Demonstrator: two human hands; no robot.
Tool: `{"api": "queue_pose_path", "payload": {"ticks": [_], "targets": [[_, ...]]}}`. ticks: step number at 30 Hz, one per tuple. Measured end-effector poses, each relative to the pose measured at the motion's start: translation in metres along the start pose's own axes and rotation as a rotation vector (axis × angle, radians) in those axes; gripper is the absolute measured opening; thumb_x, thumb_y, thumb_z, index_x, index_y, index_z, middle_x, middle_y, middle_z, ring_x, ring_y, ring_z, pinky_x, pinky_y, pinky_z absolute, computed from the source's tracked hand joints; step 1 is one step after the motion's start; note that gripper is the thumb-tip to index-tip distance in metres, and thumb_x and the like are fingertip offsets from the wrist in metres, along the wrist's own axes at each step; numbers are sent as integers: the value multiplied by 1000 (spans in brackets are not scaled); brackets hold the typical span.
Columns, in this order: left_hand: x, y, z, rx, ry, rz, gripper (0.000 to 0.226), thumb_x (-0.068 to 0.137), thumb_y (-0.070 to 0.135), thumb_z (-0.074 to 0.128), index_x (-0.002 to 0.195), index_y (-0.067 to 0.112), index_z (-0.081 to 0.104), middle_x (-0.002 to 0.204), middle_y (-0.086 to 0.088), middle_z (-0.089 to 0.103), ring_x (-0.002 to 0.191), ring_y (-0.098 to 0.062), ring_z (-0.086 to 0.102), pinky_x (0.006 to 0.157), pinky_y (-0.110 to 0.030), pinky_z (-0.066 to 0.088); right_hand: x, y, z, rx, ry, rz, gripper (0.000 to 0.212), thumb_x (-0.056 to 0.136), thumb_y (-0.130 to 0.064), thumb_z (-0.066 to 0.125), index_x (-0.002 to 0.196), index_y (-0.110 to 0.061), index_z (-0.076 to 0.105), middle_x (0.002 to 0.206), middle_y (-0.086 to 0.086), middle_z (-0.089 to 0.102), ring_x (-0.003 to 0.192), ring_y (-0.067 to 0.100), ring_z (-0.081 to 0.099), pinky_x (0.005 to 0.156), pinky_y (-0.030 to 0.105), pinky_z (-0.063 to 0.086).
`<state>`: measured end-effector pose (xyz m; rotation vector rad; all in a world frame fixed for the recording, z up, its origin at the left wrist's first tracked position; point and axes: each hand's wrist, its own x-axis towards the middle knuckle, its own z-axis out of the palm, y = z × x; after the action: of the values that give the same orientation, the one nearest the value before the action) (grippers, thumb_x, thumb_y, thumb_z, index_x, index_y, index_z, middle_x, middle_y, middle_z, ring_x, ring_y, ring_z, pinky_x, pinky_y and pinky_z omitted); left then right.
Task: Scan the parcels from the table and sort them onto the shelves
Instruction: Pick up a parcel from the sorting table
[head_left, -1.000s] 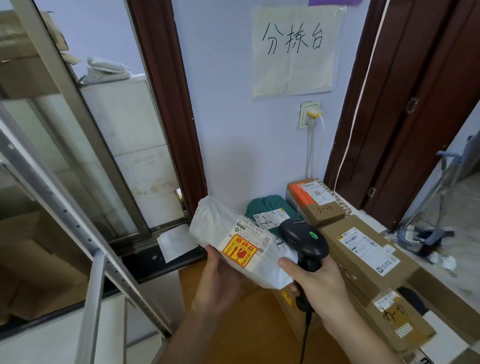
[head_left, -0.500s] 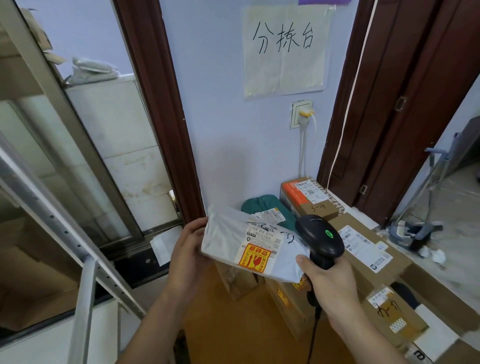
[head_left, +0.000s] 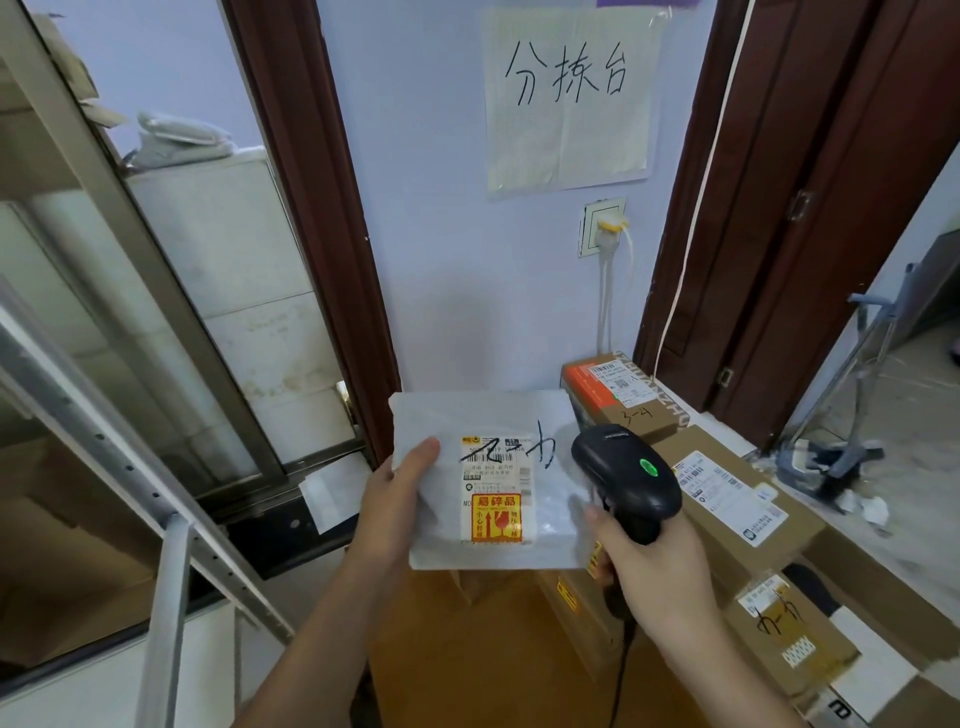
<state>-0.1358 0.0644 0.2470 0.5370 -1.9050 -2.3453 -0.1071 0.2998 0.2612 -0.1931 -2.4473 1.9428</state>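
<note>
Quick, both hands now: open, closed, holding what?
Left hand: holds the flat white plastic mailer parcel.
Right hand: grips the black handheld barcode scanner.

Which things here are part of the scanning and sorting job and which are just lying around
Part of the job:
white parcel, held by the left hand
scanner, gripped by the right hand
cardboard boxes with labels
metal shelf frame

Lying about:
paper sign on the wall
wall socket
folded trolley on the floor
</note>
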Motion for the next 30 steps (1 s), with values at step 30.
{"api": "queue_pose_path", "payload": {"ticks": [30], "targets": [[-12, -31, 2, -136, -42, 27, 50, 84, 46, 71, 129, 29, 63, 114, 1, 80, 102, -26, 79, 91, -52, 63, -37, -22, 27, -226, -148, -25, 14, 92, -20, 66, 84, -17, 55, 56, 3, 57, 41, 9, 57, 46, 23, 48]]}}
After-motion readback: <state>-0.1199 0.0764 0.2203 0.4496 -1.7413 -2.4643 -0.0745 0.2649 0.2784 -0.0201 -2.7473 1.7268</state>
